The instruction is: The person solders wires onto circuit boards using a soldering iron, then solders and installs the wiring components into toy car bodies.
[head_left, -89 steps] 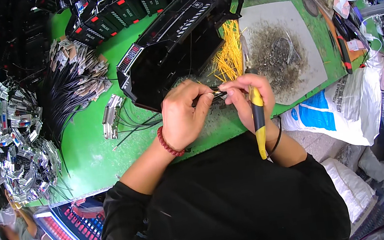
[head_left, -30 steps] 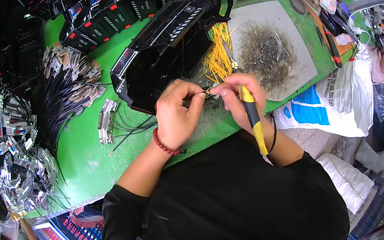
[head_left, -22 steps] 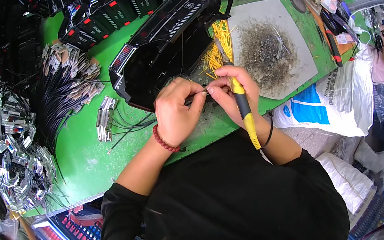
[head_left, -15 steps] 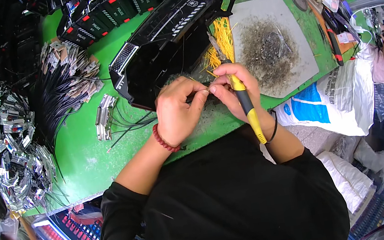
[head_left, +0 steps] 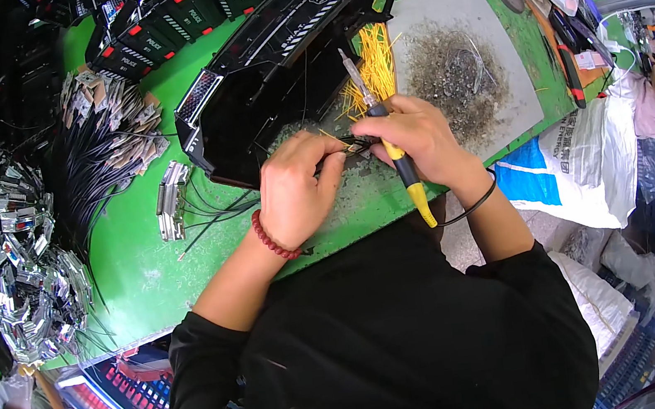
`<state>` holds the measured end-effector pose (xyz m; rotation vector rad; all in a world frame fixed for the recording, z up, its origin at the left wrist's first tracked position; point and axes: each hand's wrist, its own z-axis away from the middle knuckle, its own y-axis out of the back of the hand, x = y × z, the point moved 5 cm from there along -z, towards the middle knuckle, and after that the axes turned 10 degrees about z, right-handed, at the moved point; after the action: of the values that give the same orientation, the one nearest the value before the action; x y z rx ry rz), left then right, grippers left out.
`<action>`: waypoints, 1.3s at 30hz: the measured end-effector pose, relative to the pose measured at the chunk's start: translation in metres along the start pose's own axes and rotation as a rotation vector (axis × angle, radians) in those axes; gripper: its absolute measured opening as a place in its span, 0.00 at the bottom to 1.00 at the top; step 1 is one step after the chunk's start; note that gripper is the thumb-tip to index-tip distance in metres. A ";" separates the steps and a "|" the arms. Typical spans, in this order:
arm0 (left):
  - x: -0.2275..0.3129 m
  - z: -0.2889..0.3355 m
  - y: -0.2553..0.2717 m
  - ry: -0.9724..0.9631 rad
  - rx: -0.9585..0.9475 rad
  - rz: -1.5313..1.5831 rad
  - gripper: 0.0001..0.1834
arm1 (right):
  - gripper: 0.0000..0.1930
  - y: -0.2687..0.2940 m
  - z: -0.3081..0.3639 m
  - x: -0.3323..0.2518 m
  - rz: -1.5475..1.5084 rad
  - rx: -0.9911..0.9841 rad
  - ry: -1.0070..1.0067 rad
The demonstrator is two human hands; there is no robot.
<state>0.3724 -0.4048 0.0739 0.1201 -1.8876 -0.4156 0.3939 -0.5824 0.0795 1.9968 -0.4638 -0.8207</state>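
A yellow-and-black soldering iron (head_left: 401,162) lies across my right hand (head_left: 426,140), its metal tip pointing up and away. That hand's fingers close around the handle and reach thin black wires (head_left: 361,146). My left hand (head_left: 296,185), with a red bead bracelet at the wrist, is closed in a pinch at the other end of the wires. What exactly sits between its fingertips is too small to tell. Just beyond the hands a black plastic toy vehicle shell (head_left: 194,129) lies tilted with its hollow side toward me.
Thin yellow strips (head_left: 377,59) lie beside a dirt-covered grey sheet (head_left: 516,86). Silver parts with black wires (head_left: 170,201) lie left of the shell, near a wire bundle (head_left: 100,165) and a heap of silver parts (head_left: 20,248). More black shells (head_left: 177,29) line the back.
My right hand has shifted slightly right, and the iron's tip has swung left. Black wires now show between my hands, whose fingertips are farther apart.
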 end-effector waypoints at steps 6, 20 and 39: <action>0.006 -0.005 0.003 -0.019 -0.022 -0.055 0.05 | 0.21 0.003 -0.002 -0.009 0.157 0.070 0.050; 0.004 -0.001 -0.013 -0.037 -0.058 -0.258 0.05 | 0.29 -0.021 0.015 -0.033 0.120 0.170 -0.304; 0.010 -0.009 -0.021 -0.074 -0.136 -0.365 0.05 | 0.22 0.070 0.135 0.052 -0.611 0.693 -0.741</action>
<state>0.3750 -0.4293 0.0786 0.3657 -1.9051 -0.8045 0.3353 -0.7314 0.0696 2.4537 -0.6123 -2.0333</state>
